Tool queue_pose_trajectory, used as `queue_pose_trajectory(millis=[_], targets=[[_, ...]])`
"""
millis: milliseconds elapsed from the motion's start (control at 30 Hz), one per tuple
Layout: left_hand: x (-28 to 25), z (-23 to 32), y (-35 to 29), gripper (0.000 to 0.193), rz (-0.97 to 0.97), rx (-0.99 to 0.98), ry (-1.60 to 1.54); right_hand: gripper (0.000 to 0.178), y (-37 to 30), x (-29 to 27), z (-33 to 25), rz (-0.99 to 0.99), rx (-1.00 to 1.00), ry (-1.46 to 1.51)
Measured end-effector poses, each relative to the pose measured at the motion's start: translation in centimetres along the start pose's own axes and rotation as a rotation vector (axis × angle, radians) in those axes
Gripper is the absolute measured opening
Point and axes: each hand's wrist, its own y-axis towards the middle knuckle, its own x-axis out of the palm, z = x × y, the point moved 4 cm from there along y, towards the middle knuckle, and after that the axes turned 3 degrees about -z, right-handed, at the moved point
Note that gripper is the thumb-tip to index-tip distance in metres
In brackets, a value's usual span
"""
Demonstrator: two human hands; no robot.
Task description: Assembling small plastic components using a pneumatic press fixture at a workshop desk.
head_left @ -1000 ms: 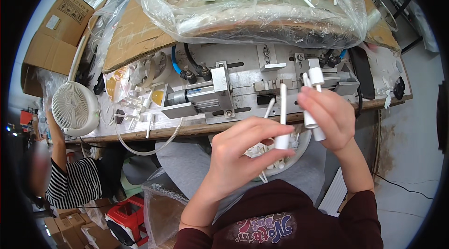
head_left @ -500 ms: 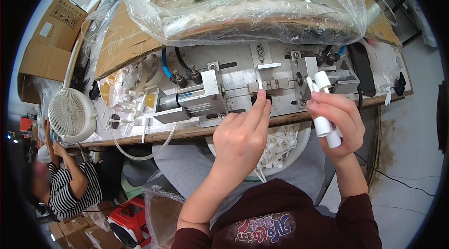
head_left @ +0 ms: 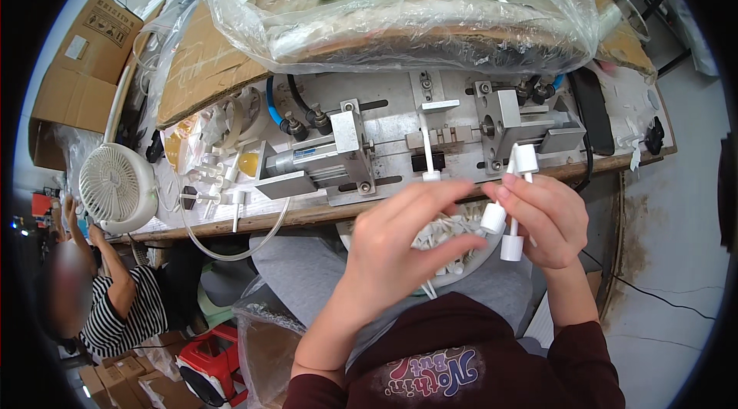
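Several white caps with long thin stems [head_left: 526,157] are pinched in my right hand [head_left: 550,217], to the right of the metal fixture. Its fingers are closed round the stems, and caps stick out above and below. My left hand [head_left: 403,240] holds nothing; its thumb and fingers are apart, pointing toward the right hand's parts. Just beyond the left fingers, another white capped stem [head_left: 428,149] lies across the small metal holder [head_left: 450,136], cap toward me. The holder sits between a left cylinder block [head_left: 311,163] and a right cylinder block [head_left: 530,128].
A plastic-lined cardboard tray [head_left: 430,40] heaped with white capped stems stands behind the fixture. Below the table's wooden edge, a white tub [head_left: 498,255] of similar parts rests at my lap. A white fan [head_left: 117,188] and a clear hose [head_left: 231,257] are left. Another person sits far left.
My left hand has drawn back from the stem in the holder and opened, moving toward my right hand. The right hand has shifted slightly left and turned its bunch of capped stems.
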Motion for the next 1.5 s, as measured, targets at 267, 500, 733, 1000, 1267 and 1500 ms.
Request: queue_pose_trajectory(millis=[267, 500, 733, 1000, 1267, 1500], targets=[[-0.2, 0.1, -0.8, 0.036, 0.074, 0.062, 0.171, 0.031, 0.4, 0.4, -0.4, -0.042, 0.151, 0.105], [1.0, -1.6, -0.3, 0.029, 0.017, 0.134, 0.650, 0.029, -0.4, 0.2, 0.0, 0.045, 0.279, 0.144], [0.7, -1.8, 0.4, 0.027, -0.010, 0.075, 0.636, 0.034, -0.6, -0.2, 0.3, 0.060, 0.158, 0.083], [-0.1, 0.2, -0.1, 0.038, -0.050, -0.029, -0.050, 0.040, -0.8, 0.2, -0.8, -0.008, 0.072, -0.105], [-0.5, 0.0, -1.1, 0.035, 0.095, 0.014, 0.194, 0.027, 0.2, 0.7, -0.6, 0.102, 0.306, 0.134], [0.8, -1.5, -0.1, 0.031, -0.012, 0.122, 0.691, 0.025, -0.6, 0.1, -0.3, 0.123, 0.630, 0.484]])
